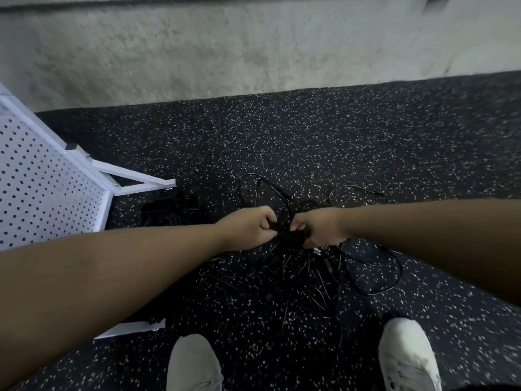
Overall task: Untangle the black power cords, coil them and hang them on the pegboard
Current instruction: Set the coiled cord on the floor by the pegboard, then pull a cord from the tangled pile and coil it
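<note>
Both hands, left [248,227] and right [318,227], grasp the tangled cords [284,230] right of the pegboard [42,176]; loops trail onto the floor [282,136].

Bare forearms [127,263]; pale grey-white lace-up sneakers [408,356]

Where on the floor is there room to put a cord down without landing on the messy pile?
Bare floor runs between the wall and the far cord loops. More lies right of the tangle, beyond its outer loop. It is crowded under both hands, left hand and right hand, and beside the pegboard, where another dark bundle lies.
</note>
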